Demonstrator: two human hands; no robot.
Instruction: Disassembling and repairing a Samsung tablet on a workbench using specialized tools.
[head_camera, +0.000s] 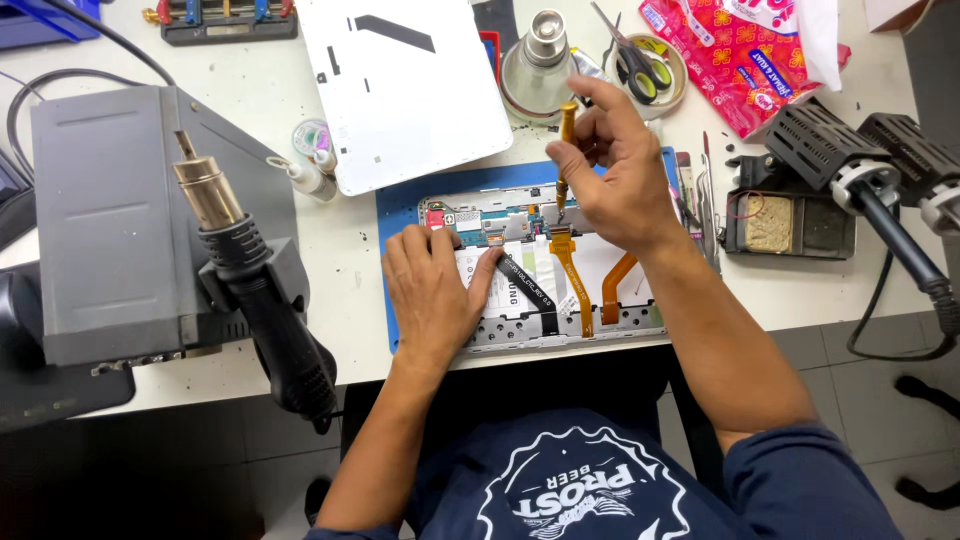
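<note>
Gripping a yellow-handled screwdriver (565, 150) between thumb and fingers, the right hand (615, 180) holds the tool upright with its tip down on the circuit board strip at the top edge of the opened tablet (545, 270). The left hand (430, 290) lies flat on the tablet's left part, fingers spread and closed on nothing, pressing the white inner panel beside a black ribbon cable (525, 280). Two orange flex cables (572, 285) run down the tablet's middle, just right of the left hand. The tablet rests on a blue mat (395, 215) on the white surface (300, 100). Above the tablet lies its white back cover (405, 85). Left of the tablet stands a grey rework station (110, 220) with a hot-air gun (250, 270) in its holder. Small glue bottles (305, 175) sit between the station and the tablet. Right of the tablet lie tweezers (705, 200) and a black tray (790, 220); scissors (635, 60) lie above it.
</note>
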